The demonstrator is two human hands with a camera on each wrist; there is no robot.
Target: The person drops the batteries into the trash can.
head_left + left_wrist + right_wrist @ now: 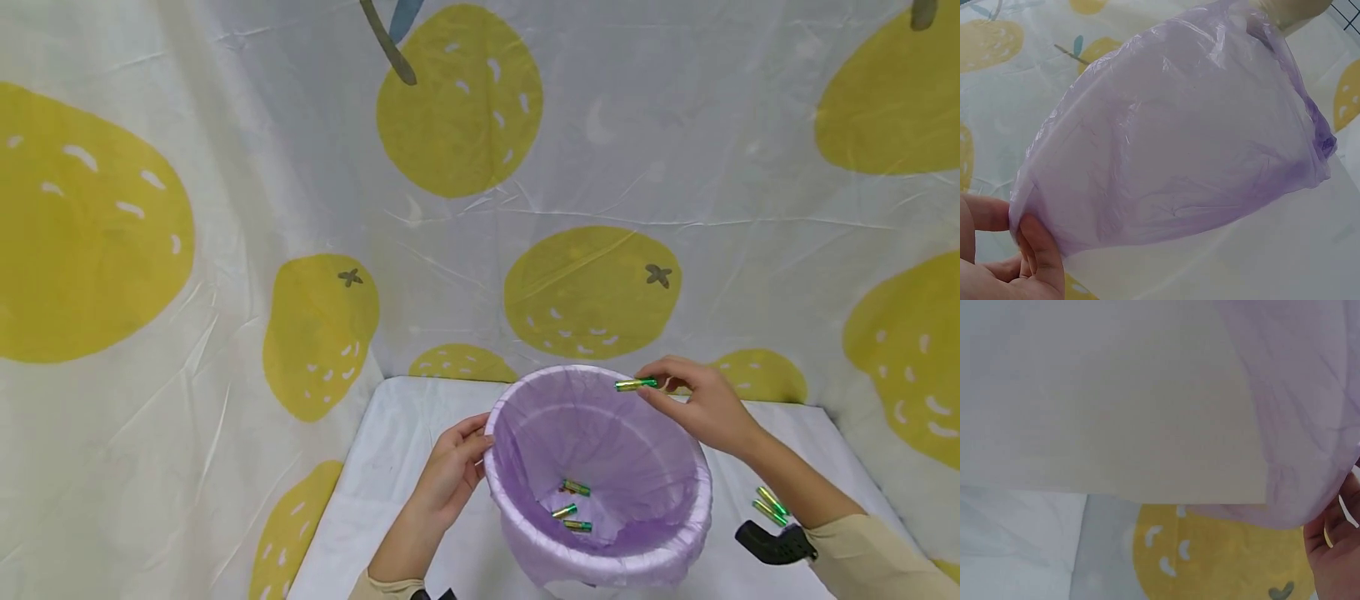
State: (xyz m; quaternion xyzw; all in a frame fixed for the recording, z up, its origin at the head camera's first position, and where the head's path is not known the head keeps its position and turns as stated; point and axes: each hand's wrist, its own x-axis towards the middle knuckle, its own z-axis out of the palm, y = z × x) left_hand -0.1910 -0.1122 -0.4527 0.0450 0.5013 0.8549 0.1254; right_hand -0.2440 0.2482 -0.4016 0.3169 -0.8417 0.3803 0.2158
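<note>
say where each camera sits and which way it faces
Head: on the head, facing forward and down at the bin and batteries; left hand, right hand and forearms show.
Left wrist: on that wrist, facing the bin's outside; left hand shows.
Right wrist: on that wrist, facing the bin's pale outside; right hand shows.
Both wrist views share the bag and cloth.

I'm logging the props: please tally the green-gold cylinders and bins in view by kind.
Green-gold cylinders: 6 visible
Purple-lined bin: 1
Total: 7 visible; more cylinders could be hidden inside the bin.
</note>
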